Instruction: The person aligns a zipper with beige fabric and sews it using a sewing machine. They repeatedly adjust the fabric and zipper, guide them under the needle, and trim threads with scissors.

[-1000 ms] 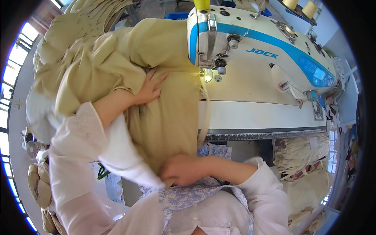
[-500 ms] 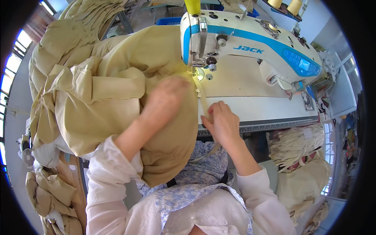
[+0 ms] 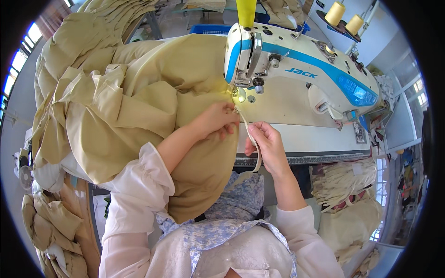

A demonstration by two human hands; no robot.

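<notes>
Tan cloth (image 3: 194,162) is spread under the head of a white and blue sewing machine (image 3: 278,55) and hangs over the table's front edge. Just in front of the presser foot (image 3: 235,91), my left hand (image 3: 217,121) pinches the cloth's right edge, where a narrow beige zipper tape (image 3: 245,121) lies against it. My right hand (image 3: 269,143) is closed on that tape a little nearer to me, thumb on top. From there the tape curves down toward my lap. My left fingertips are partly hidden.
A heap of tan cloth (image 3: 79,51) rises at the left, with more tan pieces (image 3: 51,217) below it. Pale bundles (image 3: 347,217) lie at the lower right. Thread cones (image 3: 334,14) stand on a holder at the back right. A ruler strip (image 3: 301,157) edges the table.
My left hand has come from a blurred sweep over the cloth to its right edge. My right hand has turned and gripped the tape, lifting it into a curve. The view has shifted slightly.
</notes>
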